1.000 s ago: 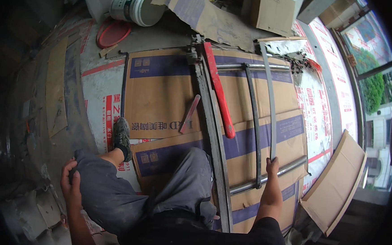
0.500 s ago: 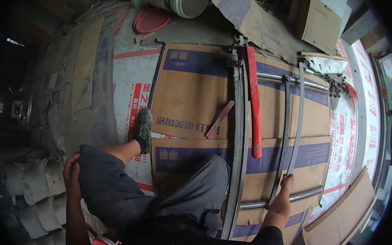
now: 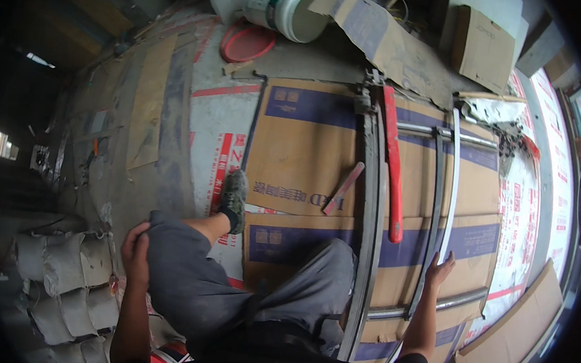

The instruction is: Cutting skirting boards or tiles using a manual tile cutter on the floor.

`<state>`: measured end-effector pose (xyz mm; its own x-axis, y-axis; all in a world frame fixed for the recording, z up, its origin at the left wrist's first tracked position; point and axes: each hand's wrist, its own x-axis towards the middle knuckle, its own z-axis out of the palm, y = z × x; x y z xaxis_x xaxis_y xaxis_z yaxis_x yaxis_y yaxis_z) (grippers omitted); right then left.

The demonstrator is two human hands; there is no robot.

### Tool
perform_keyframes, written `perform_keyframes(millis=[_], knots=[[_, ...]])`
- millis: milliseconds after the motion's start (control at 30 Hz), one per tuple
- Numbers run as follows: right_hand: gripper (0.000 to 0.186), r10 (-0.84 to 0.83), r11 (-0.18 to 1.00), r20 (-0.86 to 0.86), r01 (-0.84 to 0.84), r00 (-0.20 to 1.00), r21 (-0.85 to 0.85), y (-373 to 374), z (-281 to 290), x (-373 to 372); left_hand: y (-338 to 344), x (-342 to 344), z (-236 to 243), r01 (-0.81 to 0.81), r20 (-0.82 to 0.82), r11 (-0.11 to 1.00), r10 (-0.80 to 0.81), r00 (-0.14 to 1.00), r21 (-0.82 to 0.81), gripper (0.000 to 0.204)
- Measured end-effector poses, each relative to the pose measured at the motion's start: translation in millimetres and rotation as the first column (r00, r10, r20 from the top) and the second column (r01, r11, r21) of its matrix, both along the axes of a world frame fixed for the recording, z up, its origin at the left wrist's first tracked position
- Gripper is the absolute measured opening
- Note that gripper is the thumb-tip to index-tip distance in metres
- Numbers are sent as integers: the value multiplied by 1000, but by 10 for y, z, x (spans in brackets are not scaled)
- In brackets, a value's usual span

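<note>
Pale strip (image 3: 455, 171) right of centre, its lower end at the right hand (image 3: 438, 272).
Thumb and fingers stand apart around the strip's end; whether they press on it I cannot tell. Left hand (image 3: 135, 248) is bent over the knee at lower left, finger spacing unclear. The strip runs close beside a dark crossbar (image 3: 435, 190); left of that come a red handle (image 3: 389, 161) and a long metal rail (image 3: 365, 252). Beyond the rail, cardboard (image 3: 306, 142) spreads open toward the shoe, bearing one slim red piece (image 3: 344, 188). At the top, a bucket (image 3: 284, 11) lies tipped, mouth rightward, contents indistinct; at upper right, dark bits (image 3: 511, 143) lie by torn white packaging (image 3: 491, 110).
</note>
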<state>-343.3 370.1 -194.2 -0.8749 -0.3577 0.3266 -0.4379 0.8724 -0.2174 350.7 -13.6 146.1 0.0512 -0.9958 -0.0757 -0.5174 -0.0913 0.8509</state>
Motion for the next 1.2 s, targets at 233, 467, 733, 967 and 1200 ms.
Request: perform_keyframes(millis=[233, 467, 733, 967, 1200], knots=[[49, 370, 911, 651, -121, 662, -395, -626, 163, 1730, 128, -225, -37, 89, 2, 988, -90, 996, -124, 25], [64, 198, 976, 411, -143, 890, -162, -819, 401, 2488, 214, -372, -69, 287, 139, 905, -256, 957, -314, 27], [53, -22, 997, 301, 44, 953, -67, -907, 212, 2396, -69, -795, 438, 802, 590, 534, -567, 575, -268, 29], [54, -142, 985, 411, 89, 900, 146, -1106, 168, 2444, -848, -1070, 542, 891, 484, 449, -766, 423, -69, 24], [73, -529, 780, 375, 263, 761, 568, -1068, 235, 2286, -1741, -1514, 359, 910, 317, 322, -919, 234, 261, 24]])
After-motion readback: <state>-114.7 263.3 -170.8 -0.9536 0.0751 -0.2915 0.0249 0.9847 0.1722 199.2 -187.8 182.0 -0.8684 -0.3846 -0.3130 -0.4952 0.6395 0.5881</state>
